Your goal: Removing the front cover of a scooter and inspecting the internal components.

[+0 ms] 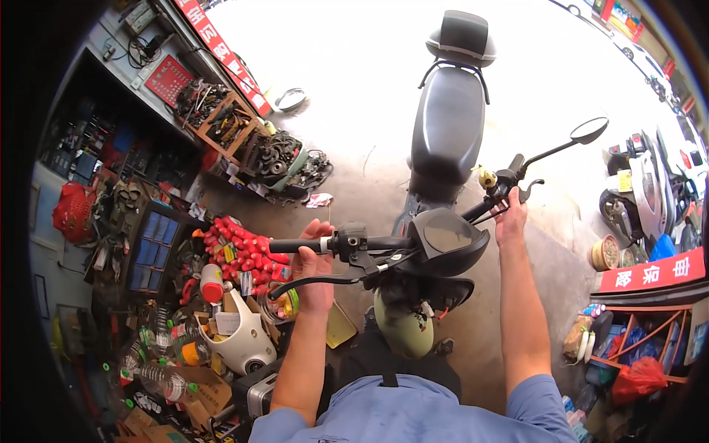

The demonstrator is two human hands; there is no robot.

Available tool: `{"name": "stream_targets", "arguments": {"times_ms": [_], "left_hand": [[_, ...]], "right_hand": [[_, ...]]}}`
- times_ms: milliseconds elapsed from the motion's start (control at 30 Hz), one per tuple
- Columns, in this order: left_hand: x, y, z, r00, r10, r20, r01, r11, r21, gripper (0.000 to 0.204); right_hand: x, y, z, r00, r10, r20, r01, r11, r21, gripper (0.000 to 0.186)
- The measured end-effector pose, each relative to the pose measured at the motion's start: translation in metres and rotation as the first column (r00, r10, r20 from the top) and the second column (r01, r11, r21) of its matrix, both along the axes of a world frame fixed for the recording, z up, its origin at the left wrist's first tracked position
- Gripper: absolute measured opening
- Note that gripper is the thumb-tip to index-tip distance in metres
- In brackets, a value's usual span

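Head camera, the only view: shows a dark scooter (pixel 446 140) front-on to the body, seat on the far side, with its handlebar (pixel 388 243) spanning the gap between both hands; puts the left hand (pixel 317 266) at the left grip (pixel 289 246), palm behind, fingers well open and reaching past the bar, thumb just below; has no closed hold there, and cannot tell whether the palm touches; runs the left lever (pixel 314 280) across in front of the same hand; sets the right hand (pixel 511 215) by the right lever (pixel 530 190), fingers bent up around that end of the bar; cannot tell how tightly closed, being partly hidden.

Looks, as a judgement, like two-handed handling of the bar; to do it well, close the left fingers round the grip before putting any force on it, leaving the lever free; share the load evenly, lest the front swing; turn slowly, watching the cables (pixel 384 262) beside the black housing (pixel 447 242) for pinching; mind the red-tipped wire (pixel 443 315) underneath, easily snagged; step carefully near the white shell panel (pixel 240 332) and red gloves (pixel 240 247) at left, easily knocked.
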State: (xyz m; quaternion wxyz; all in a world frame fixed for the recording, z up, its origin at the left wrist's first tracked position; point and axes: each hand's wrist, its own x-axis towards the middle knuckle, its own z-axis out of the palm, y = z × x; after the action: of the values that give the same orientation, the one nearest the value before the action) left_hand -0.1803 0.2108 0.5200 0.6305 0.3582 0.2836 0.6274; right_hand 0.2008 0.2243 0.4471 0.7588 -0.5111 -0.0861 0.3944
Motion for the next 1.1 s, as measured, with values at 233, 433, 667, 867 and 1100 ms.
{"name": "stream_targets", "arguments": {"times_ms": [233,433,667,867,1100], "left_hand": [[0.016,-0.008,0.015,0.983,0.111,-0.149,-0.120,0.991,-0.053,0.039],[0.025,-0.011,0.026,0.986,0.111,-0.123,-0.123,0.988,-0.091,0.038],[0.032,-0.001,0.021,0.985,0.116,-0.126,-0.120,0.992,-0.024,0.038],[0.044,-0.027,0.018,0.986,0.103,-0.127,-0.111,0.992,-0.059,0.042],[0.077,-0.080,0.014,0.964,0.147,-0.222,-0.151,0.988,-0.003,0.044]], "right_hand": [[0.007,0.020,-0.023,0.971,-0.204,0.123,0.202,0.979,0.024,0.015],[0.010,0.027,-0.018,0.967,-0.220,0.129,0.218,0.975,0.034,0.020],[0.029,0.031,-0.020,0.969,-0.167,0.182,0.173,0.985,-0.020,0.018],[0.046,0.028,-0.013,0.965,-0.119,0.234,0.128,0.992,-0.022,0.017],[0.074,0.005,-0.006,0.976,0.001,0.218,0.010,0.999,-0.046,0.011]]}}
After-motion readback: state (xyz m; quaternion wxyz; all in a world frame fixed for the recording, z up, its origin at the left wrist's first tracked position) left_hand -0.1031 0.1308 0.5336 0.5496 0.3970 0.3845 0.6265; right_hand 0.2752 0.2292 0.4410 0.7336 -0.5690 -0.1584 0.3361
